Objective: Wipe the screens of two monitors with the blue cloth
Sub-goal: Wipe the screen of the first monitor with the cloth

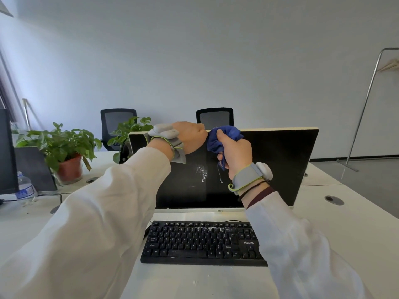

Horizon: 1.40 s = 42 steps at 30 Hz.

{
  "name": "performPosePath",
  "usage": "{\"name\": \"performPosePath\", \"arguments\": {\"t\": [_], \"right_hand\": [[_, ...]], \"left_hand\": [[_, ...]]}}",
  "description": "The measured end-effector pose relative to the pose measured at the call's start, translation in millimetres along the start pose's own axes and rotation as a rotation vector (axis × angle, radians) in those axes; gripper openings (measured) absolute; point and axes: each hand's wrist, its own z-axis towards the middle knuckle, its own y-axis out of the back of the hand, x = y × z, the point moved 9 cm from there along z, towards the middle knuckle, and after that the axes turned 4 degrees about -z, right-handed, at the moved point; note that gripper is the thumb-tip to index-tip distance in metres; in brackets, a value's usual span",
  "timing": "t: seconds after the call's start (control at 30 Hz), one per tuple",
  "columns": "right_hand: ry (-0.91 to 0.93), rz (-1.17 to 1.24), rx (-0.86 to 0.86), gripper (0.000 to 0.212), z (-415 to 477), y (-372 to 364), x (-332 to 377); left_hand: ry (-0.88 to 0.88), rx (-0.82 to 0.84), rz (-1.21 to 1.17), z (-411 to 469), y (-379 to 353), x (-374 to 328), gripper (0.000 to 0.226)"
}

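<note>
Grips the bunched cloth (228, 134) in the right hand (236, 151), fingers curled round it, up at the monitor (220, 210) top edge. Holds the left hand (190, 138) at that edge just beside; fingers hidden, state unclear. Shows a white smear (201, 172) lower down the screen (269, 169).

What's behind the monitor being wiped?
A black chair's backrest rises above the monitor; a leafy plant and a second chair show past its left corner. The first chair's seat is covered.
</note>
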Motion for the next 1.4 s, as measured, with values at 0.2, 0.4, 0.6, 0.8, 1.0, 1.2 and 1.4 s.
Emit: {"name": "performPosePath", "arguments": {"t": [0.2,0.4,0.6,0.8,1.0,1.2,1.4], "right_hand": [[0.062,-0.038,0.004,0.047,-5.2,-17.1,3.2],[0.131,-0.061,0.058,0.042,-17.3,-15.8,2.1],[0.065,0.084,0.059,0.034,-17.7,35.1,13.9],[0.123,0.046,-0.016,0.037,-13.0,36.1,14.3],[0.104,-0.034,0.067,0.041,-21.8,-12.7,1.0],[0.107,-0.008,0.065,0.037,-24.7,-0.6,8.0],[0.002,-0.055,0.178,0.043,-19.1,-7.8,9.2]], "left_hand": [[0.059,0.069,0.017,-3.5,-3.9,15.0,0.013],[-0.015,0.015,0.053,3.4,-3.6,3.7,0.011],[0.025,0.026,0.088,-2.3,-2.0,5.0,0.018],[0.046,0.029,0.175,-5.0,1.5,-2.5,0.022],[-0.036,-0.01,0.124,-0.5,-1.3,-2.2,0.016],[-0.016,0.053,-0.038,-4.6,2.2,4.2,0.038],[0.061,0.046,0.121,-19.1,7.7,26.9,0.025]]}}
